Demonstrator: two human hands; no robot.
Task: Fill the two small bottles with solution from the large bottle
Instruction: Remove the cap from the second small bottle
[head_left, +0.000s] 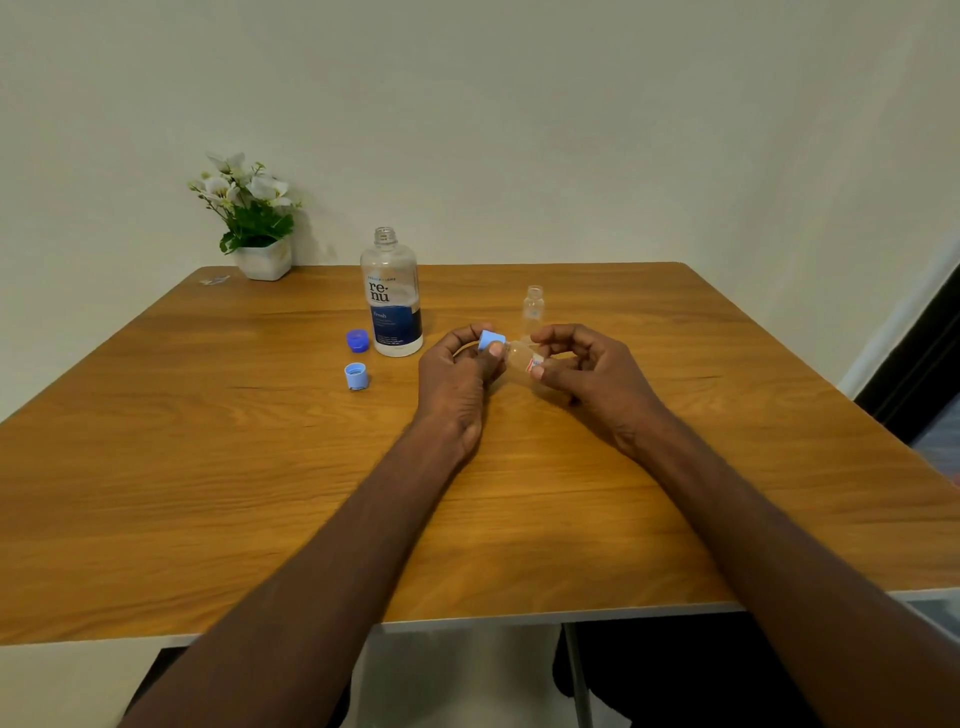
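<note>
1. The left hand (457, 364) pinches a light blue cap (490, 341) between thumb and curled fingers, the cap sitting at the neck end of a small clear bottle (521, 357).
2. The right hand (582, 371) grips that small bottle by its body, fingers curled over the top and thumb underneath, beside a red and blue mark on its label.
3. The bottle lies tilted almost on its side between the two hands, held just above the wooden bench (208, 467); whether the cap is threaded on or merely touching the neck cannot be told.
4. Both forearms reach in from the near edge of the bench and meet close together near its middle.
5. Just beyond the right hand, a second small bottle (533, 305) stands upright and uncapped on the bench.
6. To the left of the hands, the large bottle (390, 296) stands upright with its neck open, a white and dark blue label reading "renu" facing the room.
7. A dark blue cap (357, 341) rests just beside the large bottle's base on its left.
8. Nearer the viewer, a second light blue cap (356, 375) lies open side up, apart from the dark one.
9. At the far left corner of the bench, a white pot of white flowers (252, 218) stands against the pale wall.
</note>
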